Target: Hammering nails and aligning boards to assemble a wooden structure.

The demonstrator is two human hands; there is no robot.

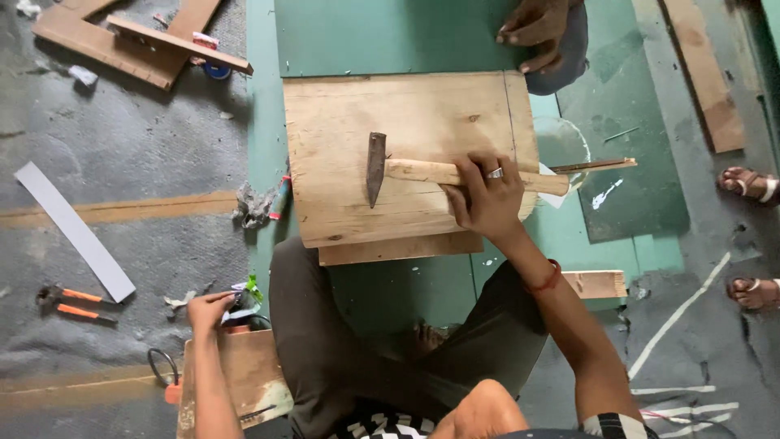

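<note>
Closest to me, my left hand [209,309] reaches down beside my left knee, fingers curled together over a small heap of bits at the corner of a low wooden box [244,378]; I cannot tell exactly what it pinches. Just beyond it, out on the grey floor, lie orange-handled pliers [71,301] and a long pale strip [75,230].

Further ahead, my right hand [486,199], ring on one finger, is wrapped tight around the wooden handle of a hammer [422,172]. The hammer lies flat across a plywood board [406,114], its dark metal head [375,167] resting near the board's middle and pointing left. The board sits on a green sheet [382,36], overlapping a narrower wood piece [398,249] at its near edge.

Beyond the board, another person's hand [536,32] presses on the green sheet at the far right corner. Far left, a wooden frame of scrap boards [130,41] lies on the floor. At right, two sandalled feet [751,183] stand.
</note>
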